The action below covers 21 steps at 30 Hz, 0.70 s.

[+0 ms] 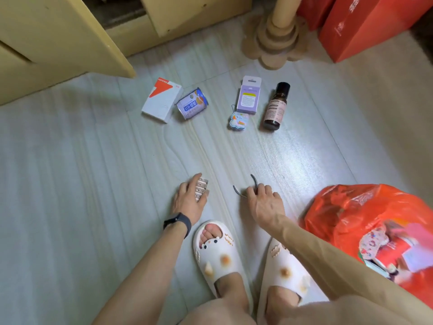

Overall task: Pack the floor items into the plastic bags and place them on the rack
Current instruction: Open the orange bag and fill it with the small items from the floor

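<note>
Low on the floor, my left hand (189,198) grips a small patterned roll (202,189). My right hand (263,200) pinches a dark curved metal hook (243,187) against the floor. Further off lie a white and red box (161,99), a purple can (192,103) on its side, a lilac card package (248,96), a rainbow keychain charm (238,121) and a brown bottle (276,106). A red plastic bag (365,221) holding several items sits at my right, beside my right forearm.
My feet in white slippers (220,256) stand just behind my hands. A yellow wooden cabinet door (70,36) hangs open at the upper left. A carved post base (276,41) and red boxes (365,24) stand at the back right.
</note>
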### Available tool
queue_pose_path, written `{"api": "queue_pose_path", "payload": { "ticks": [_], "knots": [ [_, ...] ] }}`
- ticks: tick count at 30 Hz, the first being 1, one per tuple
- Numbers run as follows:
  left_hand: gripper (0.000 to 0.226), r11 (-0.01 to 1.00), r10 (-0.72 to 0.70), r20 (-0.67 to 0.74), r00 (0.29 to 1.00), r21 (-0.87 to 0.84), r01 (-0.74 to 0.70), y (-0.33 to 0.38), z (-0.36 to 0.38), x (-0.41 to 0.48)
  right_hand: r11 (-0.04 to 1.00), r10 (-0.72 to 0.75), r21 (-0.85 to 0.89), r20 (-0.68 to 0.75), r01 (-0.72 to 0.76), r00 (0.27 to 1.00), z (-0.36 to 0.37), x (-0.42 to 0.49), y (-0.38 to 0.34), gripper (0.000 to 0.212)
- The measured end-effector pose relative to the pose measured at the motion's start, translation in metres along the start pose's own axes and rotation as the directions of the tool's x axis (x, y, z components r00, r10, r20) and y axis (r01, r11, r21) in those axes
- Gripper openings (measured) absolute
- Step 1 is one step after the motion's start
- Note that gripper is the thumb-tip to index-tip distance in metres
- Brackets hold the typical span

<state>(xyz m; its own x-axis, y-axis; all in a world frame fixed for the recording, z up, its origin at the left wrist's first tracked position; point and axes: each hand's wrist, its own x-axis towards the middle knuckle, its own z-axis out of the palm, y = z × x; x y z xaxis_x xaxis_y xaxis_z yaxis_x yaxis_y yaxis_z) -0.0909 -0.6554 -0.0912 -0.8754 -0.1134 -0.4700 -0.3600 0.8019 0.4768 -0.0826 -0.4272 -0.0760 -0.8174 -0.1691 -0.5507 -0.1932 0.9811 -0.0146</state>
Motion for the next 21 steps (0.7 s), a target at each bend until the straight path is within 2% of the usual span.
{"api": "queue_pose_path", "payload": {
  "ticks": [2,3,4,5,6,7,9,12,14,16,17,19,21],
  "knots": [
    [0.058,0.998,-0.053,0.079,0.996,-0.024,0.055,-0.004,-0.007,-0.009,0.997,0.032,0.068,0.06,-0.036,0.998,0.0,-0.004,-0.001,0.036],
    [0.06,0.997,-0.067,0.094,0.993,-0.039,0.071,-0.004,-0.013,-0.014,0.984,0.057,0.163,0.092,-0.071,0.994,-0.003,-0.008,0.0,0.03],
    [0.061,0.995,-0.075,0.094,0.993,-0.051,0.08,-0.002,-0.02,-0.017,0.944,0.087,0.307,0.117,-0.119,0.989,-0.007,-0.012,0.002,0.024],
    [0.061,0.995,-0.077,0.085,0.993,-0.061,0.083,0.001,-0.028,-0.021,0.858,0.12,0.483,0.145,-0.176,0.982,-0.014,-0.018,0.006,0.022],
    [0.061,0.994,-0.078,0.076,0.994,-0.069,0.084,0.007,-0.035,-0.023,0.72,0.141,0.656,0.181,-0.226,0.973,-0.024,-0.026,0.01,0.02],
    [0.061,0.994,-0.075,0.072,0.995,-0.073,0.081,0.013,-0.043,-0.024,0.538,0.149,0.802,0.214,-0.261,0.965,-0.034,-0.035,0.015,0.018],
    [0.061,0.998,-0.019,0.072,0.997,-0.059,0.024,0.038,-0.06,-0.029,0.159,0.143,0.957,0.22,-0.242,0.965,-0.056,-0.067,0.029,0.015],
    [0.058,0.991,0.131,0.089,0.987,-0.036,-0.128,0.095,-0.089,-0.03,-0.327,0.114,0.938,0.16,-0.115,0.98,-0.084,-0.131,0.062,0.015],
    [0.058,0.966,0.257,0.113,0.96,-0.024,-0.256,0.148,-0.106,-0.034,-0.569,0.145,0.822,0.096,0.004,0.985,-0.091,-0.18,0.096,0.013],
    [0.06,0.924,0.373,0.151,0.915,0.033,-0.382,0.203,-0.117,-0.042,-0.674,0.252,0.732,0.105,0.097,0.962,-0.086,-0.224,0.128,0.008],
    [0.062,0.891,0.428,0.178,0.886,0.083,-0.447,0.228,-0.12,-0.047,-0.672,0.319,0.733,0.156,0.108,0.935,-0.079,-0.238,0.139,0.009],
    [0.063,0.785,0.538,0.263,0.801,0.189,-0.589,0.276,-0.121,-0.062,-0.608,0.454,0.791,0.27,0.074,0.849,-0.056,-0.26,0.158,0.013],
    [0.063,0.617,0.622,0.37,0.69,0.311,-0.723,0.315,-0.115,-0.08,-0.525,0.534,0.851,0.357,-0.031,0.766,-0.031,-0.27,0.17,0.018]
  ]
}}
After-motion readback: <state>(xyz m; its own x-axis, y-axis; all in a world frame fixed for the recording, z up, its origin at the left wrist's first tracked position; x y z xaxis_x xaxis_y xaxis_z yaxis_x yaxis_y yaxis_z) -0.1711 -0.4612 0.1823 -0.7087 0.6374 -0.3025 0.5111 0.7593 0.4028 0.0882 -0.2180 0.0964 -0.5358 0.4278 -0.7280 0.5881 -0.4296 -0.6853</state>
